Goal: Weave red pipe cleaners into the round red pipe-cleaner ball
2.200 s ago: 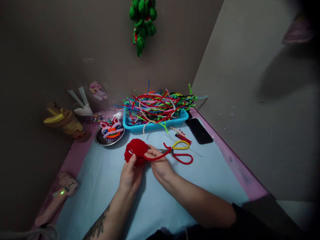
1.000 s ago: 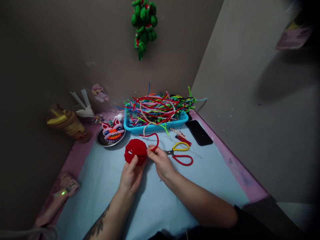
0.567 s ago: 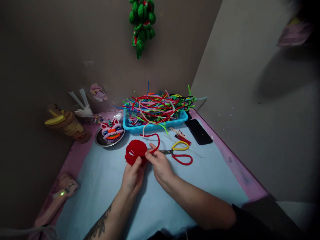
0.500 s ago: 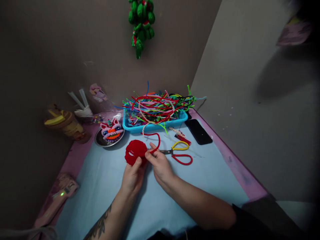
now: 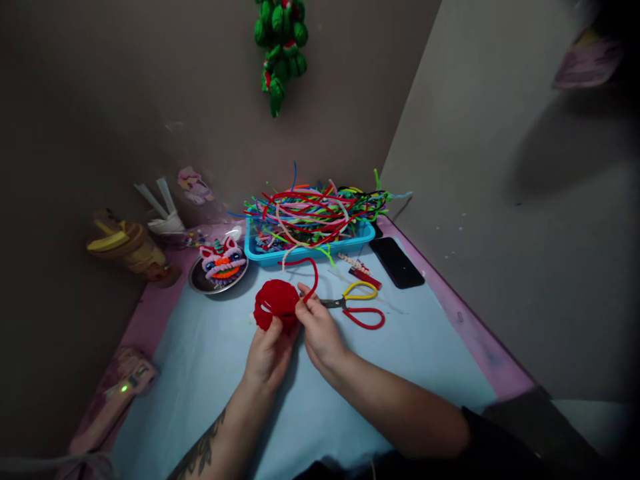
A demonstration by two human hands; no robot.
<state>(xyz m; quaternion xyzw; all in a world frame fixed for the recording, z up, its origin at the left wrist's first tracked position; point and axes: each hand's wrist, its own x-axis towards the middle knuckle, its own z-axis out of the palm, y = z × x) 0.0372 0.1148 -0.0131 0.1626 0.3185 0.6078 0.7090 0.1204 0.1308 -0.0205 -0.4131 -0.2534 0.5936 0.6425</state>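
Observation:
My left hand (image 5: 270,350) is closed on a round red piece made of fuzzy pipe cleaner (image 5: 277,298), its thumb pressed on the near edge. A small gap shows in the piece's left part. At its right side my right hand (image 5: 320,330) pinches a red pipe cleaner (image 5: 315,275), whose loose end curls up and back toward the left. Just beyond the right fingers lie scissors (image 5: 343,303) with one yellow and one red handle, their blade tips hidden behind that hand.
A blue tray (image 5: 300,256) heaped with coloured pipe cleaners stands at the back. Left of it, a metal bowl (image 5: 200,283) holds a lion-head figure (image 5: 221,261). A black phone (image 5: 397,262) and a red lighter (image 5: 369,279) lie right. A pink device (image 5: 120,393) sits at the left edge.
The red piece has shifted slightly to the right and turned a little in my left hand. My right hand still pinches the red strand, whose curl has moved slightly left.

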